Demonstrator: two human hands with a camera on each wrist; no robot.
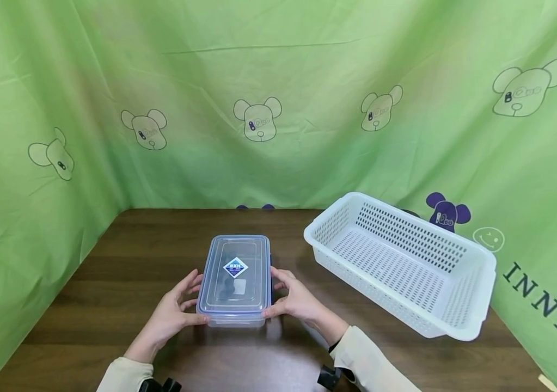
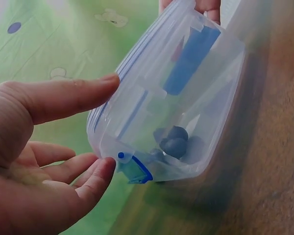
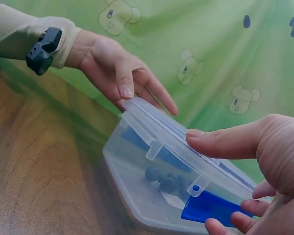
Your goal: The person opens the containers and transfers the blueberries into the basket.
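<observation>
1. The clear plastic container (image 1: 233,281) lies on the table (image 1: 111,305), between the two hands. Its long axis runs away from the person; the lid (image 1: 253,283) is on top.
2. The left hand (image 1: 177,305) is at the near left corner. Its thumb and fingers are spread apart; the thumb touches the lid's edge, and it does not close around the container.
3. The right hand (image 1: 298,299) is at the right side, towards the near end. It is also loosely spread, with the thumb on the lid's edge and the fingers beside the blue right latch (image 3: 213,208). Neither hand is clearly nearer to the container.
4. The blue left latch (image 2: 135,169) is just beside the left fingers.
5. The white basket (image 1: 366,286) stands to the right, apart from the container, on the right hand's side.
6. Dark round objects (image 2: 175,142) show blurred through the wall; I cannot tell what they are. Whether the lid is fastened is also unclear. The forearms are cut off by the lower edge of the head view.
</observation>
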